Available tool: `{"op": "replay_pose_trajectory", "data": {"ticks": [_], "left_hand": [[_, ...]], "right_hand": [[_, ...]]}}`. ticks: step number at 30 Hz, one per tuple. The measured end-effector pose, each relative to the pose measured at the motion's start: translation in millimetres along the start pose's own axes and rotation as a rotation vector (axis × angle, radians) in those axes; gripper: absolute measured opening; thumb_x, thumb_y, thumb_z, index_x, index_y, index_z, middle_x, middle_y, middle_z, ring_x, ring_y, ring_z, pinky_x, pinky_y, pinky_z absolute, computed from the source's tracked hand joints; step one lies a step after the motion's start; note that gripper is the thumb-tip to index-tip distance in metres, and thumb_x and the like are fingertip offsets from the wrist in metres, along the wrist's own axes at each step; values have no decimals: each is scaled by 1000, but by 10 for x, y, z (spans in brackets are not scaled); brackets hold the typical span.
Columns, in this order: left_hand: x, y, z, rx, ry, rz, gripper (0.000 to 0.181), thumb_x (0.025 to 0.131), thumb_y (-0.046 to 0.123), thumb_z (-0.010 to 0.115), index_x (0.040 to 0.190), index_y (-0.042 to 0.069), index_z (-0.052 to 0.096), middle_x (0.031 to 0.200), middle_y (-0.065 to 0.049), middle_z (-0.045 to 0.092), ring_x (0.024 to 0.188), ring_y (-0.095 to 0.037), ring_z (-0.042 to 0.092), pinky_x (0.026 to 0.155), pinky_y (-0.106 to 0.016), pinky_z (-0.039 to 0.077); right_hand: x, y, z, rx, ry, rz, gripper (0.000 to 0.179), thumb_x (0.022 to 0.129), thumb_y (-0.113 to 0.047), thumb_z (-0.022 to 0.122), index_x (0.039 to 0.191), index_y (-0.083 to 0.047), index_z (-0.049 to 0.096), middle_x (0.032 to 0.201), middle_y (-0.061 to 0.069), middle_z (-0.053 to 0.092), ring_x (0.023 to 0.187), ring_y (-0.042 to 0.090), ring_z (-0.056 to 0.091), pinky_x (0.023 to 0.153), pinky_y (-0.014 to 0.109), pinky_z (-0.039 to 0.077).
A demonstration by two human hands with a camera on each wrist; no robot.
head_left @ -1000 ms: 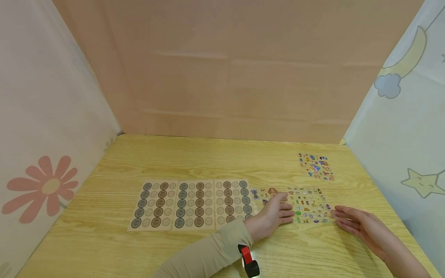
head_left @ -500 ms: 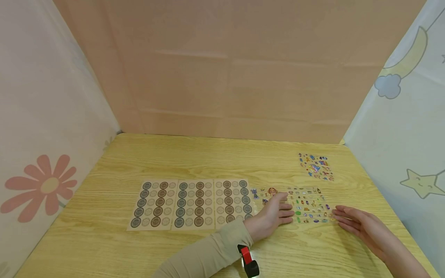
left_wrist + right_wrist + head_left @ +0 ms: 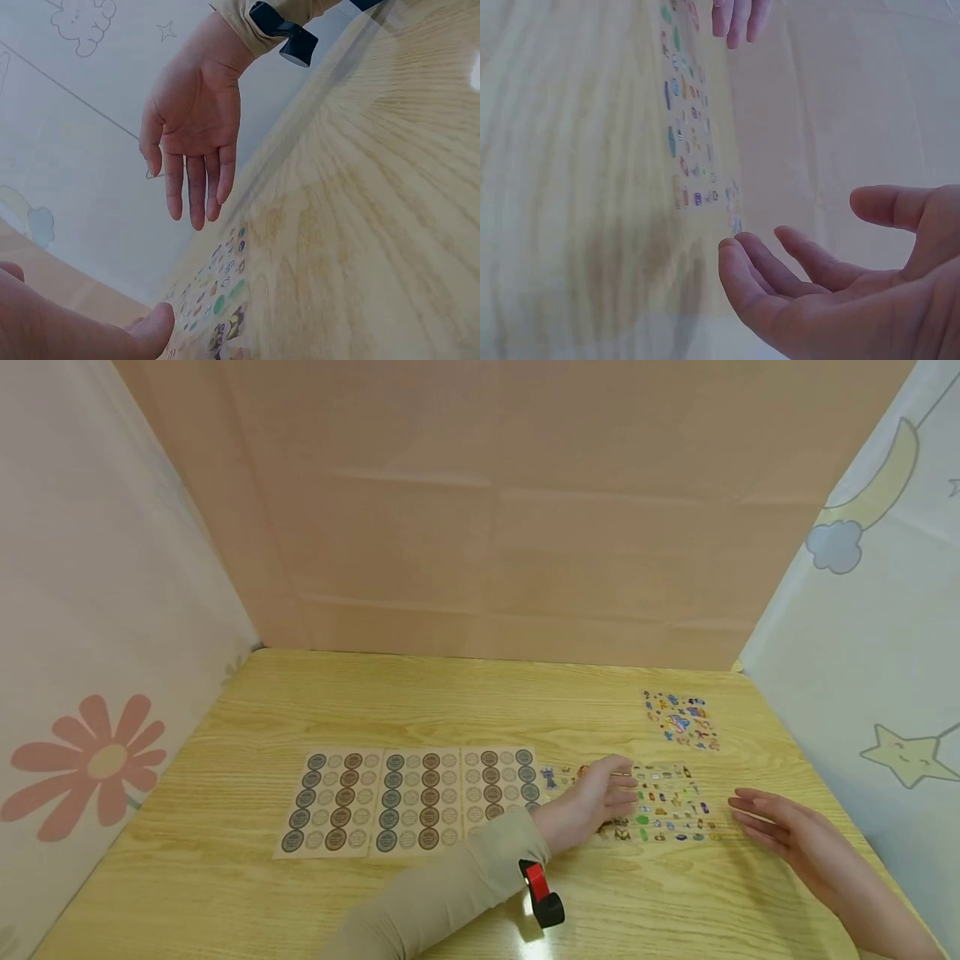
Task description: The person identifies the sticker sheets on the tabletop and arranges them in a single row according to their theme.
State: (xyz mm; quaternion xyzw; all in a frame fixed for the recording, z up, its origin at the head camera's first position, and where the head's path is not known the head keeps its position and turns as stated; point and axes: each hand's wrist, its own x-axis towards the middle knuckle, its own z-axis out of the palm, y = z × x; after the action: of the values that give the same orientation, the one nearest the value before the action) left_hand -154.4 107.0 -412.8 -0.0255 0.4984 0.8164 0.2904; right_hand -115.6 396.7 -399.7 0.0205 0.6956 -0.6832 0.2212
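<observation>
A transparent sticker sheet with many small colourful stickers lies flat on the table. My left hand is over its left edge, fingers extended and pointing right, holding nothing. Partly hidden beneath that hand is a second transparent sheet with cartoon character stickers. To the right of the small-sticker sheet, my right hand is held apart from it with loosely bent fingers and nothing in them. The left wrist view shows the right hand's open palm; in the right wrist view its fingers curve slightly upward.
Three beige sheets of round labels lie side by side left of the hands. Farther back on the right is another transparent sticker sheet. A peach backdrop and pale patterned side panels enclose the wooden table.
Both hands have withdrawn slightly from the small-sticker sheet: the left has shifted up, uncovering stickers below it, and the right has moved right, off the sheet's edge. The sheets stay in place.
</observation>
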Motion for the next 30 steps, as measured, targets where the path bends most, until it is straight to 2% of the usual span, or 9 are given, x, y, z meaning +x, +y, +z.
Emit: {"op": "replay_pose_trajectory", "data": {"ticks": [4,9,13,17,23,30], "left_hand": [[158,128,39,-68,2,8,47,95,25,52,131,-5,48,127,-26,53,120,-43,48,102,-50,41],[377,353,34,-147,25,13,51,95,28,52,132,-8,47,125,-28,53,122,-44,46,105,-49,39],[527,469,11,-185,33,-5,56,95,32,52,133,-8,45,123,-27,54,123,-44,45,106,-50,37],[637,496,4,-223,38,-24,60,93,33,53,135,-9,43,128,-30,50,125,-44,43,106,-50,36],[774,437,-6,-255,53,-54,69,92,35,53,139,-13,35,134,-33,43,128,-43,40,109,-50,33],[924,379,30,-221,59,-41,72,92,37,53,141,-11,33,138,-32,41,131,-42,36,111,-49,29]], "right_hand": [[76,-76,-39,63,-60,-69,41,107,-16,28,111,-31,66,114,-16,63,103,1,61,85,20,52],[204,-137,-91,138,-113,-93,39,107,-15,26,113,-29,63,116,-13,62,104,5,61,88,23,52],[317,-149,-176,297,-189,-82,45,107,-16,21,115,-22,65,116,-4,64,105,11,62,91,27,51],[428,-158,-304,461,-225,-59,50,107,-16,19,114,-12,68,114,5,66,105,19,63,92,32,51],[544,-184,-487,540,-141,-5,50,106,-17,22,105,-8,71,106,10,68,100,24,65,89,35,53],[654,-236,-583,501,-12,41,45,106,-18,28,98,-10,71,100,9,65,95,22,65,88,33,54]]}}
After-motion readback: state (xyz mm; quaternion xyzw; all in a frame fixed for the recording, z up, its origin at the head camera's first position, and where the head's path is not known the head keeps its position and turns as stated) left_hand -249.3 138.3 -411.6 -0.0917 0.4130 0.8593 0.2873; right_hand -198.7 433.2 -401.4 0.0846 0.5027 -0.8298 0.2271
